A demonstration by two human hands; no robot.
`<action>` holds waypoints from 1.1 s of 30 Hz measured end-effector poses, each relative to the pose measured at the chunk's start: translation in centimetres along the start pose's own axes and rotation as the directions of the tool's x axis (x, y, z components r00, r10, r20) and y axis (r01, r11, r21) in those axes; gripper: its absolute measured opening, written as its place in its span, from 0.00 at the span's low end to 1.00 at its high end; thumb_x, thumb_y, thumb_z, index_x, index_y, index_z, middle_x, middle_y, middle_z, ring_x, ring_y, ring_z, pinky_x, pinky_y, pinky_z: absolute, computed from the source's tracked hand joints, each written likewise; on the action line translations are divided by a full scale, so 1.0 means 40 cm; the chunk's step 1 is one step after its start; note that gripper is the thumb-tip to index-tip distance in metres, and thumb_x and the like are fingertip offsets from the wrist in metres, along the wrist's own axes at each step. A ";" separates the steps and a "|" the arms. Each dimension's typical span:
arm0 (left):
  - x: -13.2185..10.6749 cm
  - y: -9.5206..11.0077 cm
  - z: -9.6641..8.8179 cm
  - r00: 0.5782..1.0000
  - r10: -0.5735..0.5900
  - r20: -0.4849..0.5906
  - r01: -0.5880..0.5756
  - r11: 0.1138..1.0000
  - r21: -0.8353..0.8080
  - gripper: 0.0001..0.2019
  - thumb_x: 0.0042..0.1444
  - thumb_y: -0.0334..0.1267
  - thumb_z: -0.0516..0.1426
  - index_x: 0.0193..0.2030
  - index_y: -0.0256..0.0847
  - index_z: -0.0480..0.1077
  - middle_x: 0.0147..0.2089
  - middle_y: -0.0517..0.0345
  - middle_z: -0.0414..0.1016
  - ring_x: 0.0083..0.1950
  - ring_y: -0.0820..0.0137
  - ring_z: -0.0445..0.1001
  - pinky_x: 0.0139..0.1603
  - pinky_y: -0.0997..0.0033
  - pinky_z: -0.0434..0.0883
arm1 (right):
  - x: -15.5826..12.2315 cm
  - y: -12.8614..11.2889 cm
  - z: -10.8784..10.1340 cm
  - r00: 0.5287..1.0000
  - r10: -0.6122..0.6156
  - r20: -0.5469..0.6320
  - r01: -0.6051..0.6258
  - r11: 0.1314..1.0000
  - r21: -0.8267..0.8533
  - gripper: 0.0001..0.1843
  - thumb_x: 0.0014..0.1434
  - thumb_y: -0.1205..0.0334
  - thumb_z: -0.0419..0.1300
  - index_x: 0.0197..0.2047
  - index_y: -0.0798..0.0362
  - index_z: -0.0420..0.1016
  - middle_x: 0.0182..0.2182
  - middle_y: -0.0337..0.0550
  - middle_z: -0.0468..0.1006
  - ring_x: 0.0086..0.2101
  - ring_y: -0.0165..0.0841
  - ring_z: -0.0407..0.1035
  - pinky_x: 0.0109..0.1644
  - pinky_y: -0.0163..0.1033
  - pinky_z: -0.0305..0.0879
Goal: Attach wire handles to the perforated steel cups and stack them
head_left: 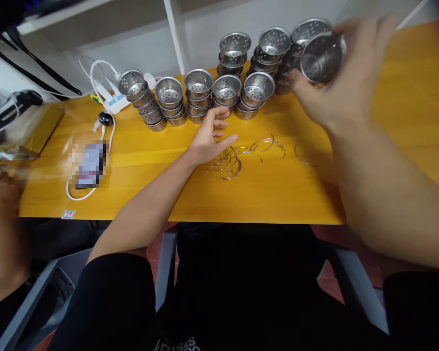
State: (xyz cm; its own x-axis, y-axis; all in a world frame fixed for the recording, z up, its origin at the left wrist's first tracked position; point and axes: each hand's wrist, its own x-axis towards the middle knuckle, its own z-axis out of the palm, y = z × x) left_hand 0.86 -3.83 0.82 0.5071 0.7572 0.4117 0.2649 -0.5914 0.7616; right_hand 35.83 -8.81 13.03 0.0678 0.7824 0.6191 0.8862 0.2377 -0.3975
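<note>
My right hand (351, 78) grips a perforated metal cup (322, 58) at the upper right, its thumb on the near side and its fingers round the far side. Behind that cup rises a stack of similar cups (309, 30). My left hand (210, 136) hovers over the table with its fingers apart and nothing in it. Just right of and below this hand lie several thin curved metal wires (229, 165). Beyond its fingertips stands a cup stack (227, 88); I cannot tell whether they touch.
More cup stacks (169, 93) line the back of the yellow table (131, 204). At left are a phone (91, 165) with a white cable, a power strip (115, 101) and a numbered label (68, 214). Another person's arm (3, 229) rests at the far left.
</note>
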 end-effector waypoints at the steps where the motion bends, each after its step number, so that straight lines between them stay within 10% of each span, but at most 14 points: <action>1: 0.000 0.004 0.000 1.000 0.003 0.003 -0.003 1.000 -0.006 0.48 0.77 0.53 0.74 0.95 0.54 0.58 0.91 0.37 0.71 0.78 0.54 0.81 0.76 0.46 0.86 | -0.006 -0.017 -0.006 0.995 -0.094 -0.027 0.095 0.995 0.033 0.46 0.75 0.39 0.78 0.85 0.54 0.75 0.79 0.72 0.77 0.85 0.66 0.66 0.95 0.72 0.61; 4: 0.000 0.022 0.001 0.999 0.038 0.011 -0.038 0.999 -0.010 0.54 0.70 0.57 0.79 0.94 0.52 0.60 0.91 0.36 0.72 0.77 0.52 0.84 0.75 0.46 0.89 | -0.041 -0.085 0.000 0.951 -0.288 0.113 0.264 0.946 0.190 0.46 0.79 0.32 0.75 0.89 0.46 0.75 0.80 0.70 0.78 0.82 0.70 0.69 0.93 0.78 0.62; 10: 0.005 0.044 0.001 0.985 0.174 0.000 -0.174 0.982 0.079 0.58 0.70 0.72 0.77 0.92 0.48 0.59 0.83 0.41 0.75 0.88 0.41 0.82 0.88 0.34 0.83 | -0.110 -0.204 0.055 0.805 -0.370 0.464 0.192 0.902 0.386 0.49 0.81 0.32 0.75 0.95 0.39 0.72 0.83 0.64 0.76 0.82 0.73 0.70 0.87 0.78 0.72; 18: 0.025 0.007 -0.019 0.991 0.043 -0.127 -0.041 0.999 0.015 0.56 0.65 0.78 0.79 0.85 0.47 0.67 0.81 0.38 0.78 0.88 0.41 0.80 0.95 0.33 0.76 | -0.081 -0.159 0.021 0.776 -0.310 0.549 0.095 0.918 0.385 0.44 0.84 0.24 0.67 0.87 0.44 0.79 0.76 0.63 0.86 0.57 0.57 0.84 0.70 0.66 0.83; 23: 0.027 -0.022 -0.034 0.984 -0.047 -0.169 0.038 0.998 -0.057 0.52 0.64 0.75 0.81 0.81 0.48 0.70 0.76 0.39 0.82 0.85 0.42 0.81 0.93 0.32 0.78 | -0.064 -0.108 0.035 0.541 -0.405 0.737 0.204 0.913 0.352 0.44 0.69 0.21 0.77 0.67 0.52 0.89 0.62 0.65 0.89 0.52 0.58 0.84 0.63 0.63 0.82; 33: 0.005 0.044 -0.005 0.976 -0.208 -0.069 0.176 0.931 -0.320 0.52 0.61 0.72 0.83 0.77 0.49 0.67 0.74 0.42 0.85 0.73 0.49 0.89 0.78 0.33 0.91 | -0.080 -0.094 0.090 0.525 -0.494 0.693 0.283 0.869 0.406 0.08 0.79 0.56 0.69 0.54 0.46 0.91 0.52 0.53 0.92 0.46 0.48 0.84 0.56 0.52 0.77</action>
State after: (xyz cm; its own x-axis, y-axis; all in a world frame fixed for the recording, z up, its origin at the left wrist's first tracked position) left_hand 1.26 -4.65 2.34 0.3826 0.8811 0.2779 0.0736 -0.3289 0.9415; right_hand 30.62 -10.14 10.11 -0.7199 0.6921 0.0523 0.6035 0.6615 -0.4452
